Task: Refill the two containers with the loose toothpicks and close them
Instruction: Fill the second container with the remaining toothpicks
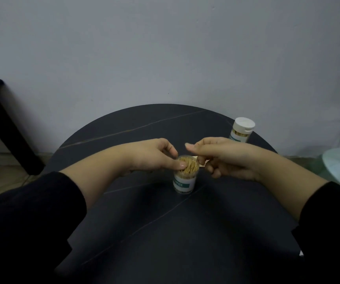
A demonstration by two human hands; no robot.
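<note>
Left hand grips the clear cylindrical container of wooden toothpicks; right hand curled, hold unclear.

dim, even light | soft focus; hands slightly blurred | wide-angle bending at edges

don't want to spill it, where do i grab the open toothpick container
Around the labelled wall of the open container, below the rim, from the side. It stands upright, uncapped, with toothpicks filling the mouth, so a top grip would likely disturb them.
</note>
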